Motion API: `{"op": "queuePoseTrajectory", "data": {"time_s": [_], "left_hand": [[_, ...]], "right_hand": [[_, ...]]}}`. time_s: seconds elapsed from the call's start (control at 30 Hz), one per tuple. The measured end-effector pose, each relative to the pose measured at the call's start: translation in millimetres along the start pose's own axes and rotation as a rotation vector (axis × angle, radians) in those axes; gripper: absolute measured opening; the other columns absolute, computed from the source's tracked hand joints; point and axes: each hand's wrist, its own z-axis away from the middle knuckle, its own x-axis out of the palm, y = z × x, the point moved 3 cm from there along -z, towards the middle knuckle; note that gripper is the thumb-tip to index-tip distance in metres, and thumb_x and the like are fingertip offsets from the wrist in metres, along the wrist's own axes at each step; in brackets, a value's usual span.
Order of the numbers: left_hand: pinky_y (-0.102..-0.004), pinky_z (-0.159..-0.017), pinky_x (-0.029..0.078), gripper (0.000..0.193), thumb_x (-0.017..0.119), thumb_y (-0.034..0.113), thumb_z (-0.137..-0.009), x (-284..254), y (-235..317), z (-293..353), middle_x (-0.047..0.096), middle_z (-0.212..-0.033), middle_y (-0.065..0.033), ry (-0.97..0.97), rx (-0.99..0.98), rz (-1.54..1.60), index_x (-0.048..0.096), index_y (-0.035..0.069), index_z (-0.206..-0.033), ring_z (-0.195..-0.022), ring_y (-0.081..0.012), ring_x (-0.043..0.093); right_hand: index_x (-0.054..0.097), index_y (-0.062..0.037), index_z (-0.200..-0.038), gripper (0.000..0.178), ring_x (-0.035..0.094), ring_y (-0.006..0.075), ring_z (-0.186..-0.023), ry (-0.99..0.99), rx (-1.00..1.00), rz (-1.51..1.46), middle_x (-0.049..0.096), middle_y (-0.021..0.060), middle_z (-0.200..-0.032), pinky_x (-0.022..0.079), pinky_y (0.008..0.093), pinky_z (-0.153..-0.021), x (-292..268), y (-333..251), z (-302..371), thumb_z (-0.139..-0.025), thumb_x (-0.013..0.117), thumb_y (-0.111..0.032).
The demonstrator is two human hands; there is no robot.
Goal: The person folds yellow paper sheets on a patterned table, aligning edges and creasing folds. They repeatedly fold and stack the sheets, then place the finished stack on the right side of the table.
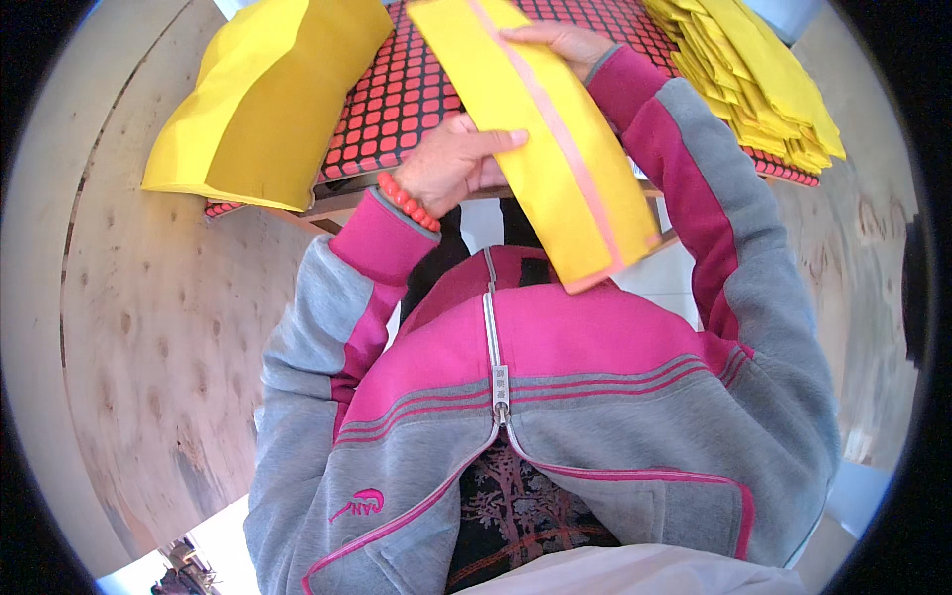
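Both my hands hold a long, flat yellow folded piece (pixel 540 169) with a pale pink stripe down its length. It hangs tilted over the table's near edge, its lower end close to my jacket. My left hand (pixel 451 161), with a red bead bracelet at the wrist, grips its left edge with the thumb on top. Near the far end, my right hand (pixel 563 45) pinches its right edge. The fingers under the piece are partly hidden. Whether it is paper or cloth I cannot tell.
The table wears a red and black checked cover (pixel 392 124). At its left lies a stack of yellow sheets (pixel 268 99), bulging upward. A pile of folded yellow pieces (pixel 759 84) lies at the right, overhanging the edge. Pale wooden boards (pixel 169 347) stretch along the left.
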Motion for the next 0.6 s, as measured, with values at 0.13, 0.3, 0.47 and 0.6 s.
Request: {"op": "queuePoseTrajectory", "data": {"time_s": [0.13, 0.3, 0.47, 0.6], "left_hand": [[-0.0339, -0.099, 0.055, 0.031, 0.064, 0.012, -0.100, -14, 54, -18, 0.071, -0.124, -0.0078, 0.106, 0.192, -0.253, 0.064, 0.001, -0.129, -0.109, -0.0176, 0.070], [-0.0303, -0.089, 0.052, 0.030, 0.069, 0.018, -0.097, -33, 139, -46, 0.072, -0.116, -0.0059, 0.106, 0.481, -0.715, 0.068, 0.002, -0.123, -0.101, -0.0132, 0.067], [-0.0245, -0.081, 0.051, 0.027, 0.071, 0.019, -0.097, -77, 136, -70, 0.074, -0.108, -0.0006, 0.162, 0.343, -0.857, 0.071, 0.003, -0.120, -0.091, -0.0075, 0.066], [-0.0268, -0.084, 0.052, 0.029, 0.069, 0.019, -0.099, -88, 72, -87, 0.074, -0.111, -0.0014, 0.019, 0.457, -0.618, 0.069, 0.003, -0.123, -0.094, -0.0089, 0.066]], "right_hand": [[0.062, 0.0025, -0.127, 0.039, 0.072, 0.0183, -0.099, 0.067, -0.477, 0.055, 0.072, 0.0119, -0.115, 0.060, 0.0336, -0.088, 20, -88, 19, -0.100, 0.067, -0.026], [0.050, 0.0087, -0.138, 0.053, 0.067, 0.0246, -0.112, -0.075, -0.870, 0.377, 0.064, 0.0185, -0.128, 0.059, 0.0381, -0.097, 51, -186, 40, -0.102, 0.063, -0.027], [0.048, 0.0068, -0.141, 0.056, 0.063, 0.0242, -0.119, 0.054, -0.776, 0.471, 0.062, 0.0180, -0.132, 0.056, 0.0382, -0.100, 40, -160, 35, -0.101, 0.065, -0.028], [0.049, 0.0046, -0.142, 0.052, 0.063, 0.0228, -0.119, 0.109, -0.732, 0.253, 0.062, 0.0153, -0.134, 0.054, 0.0366, -0.100, 22, -91, 14, -0.102, 0.064, -0.026]]}}
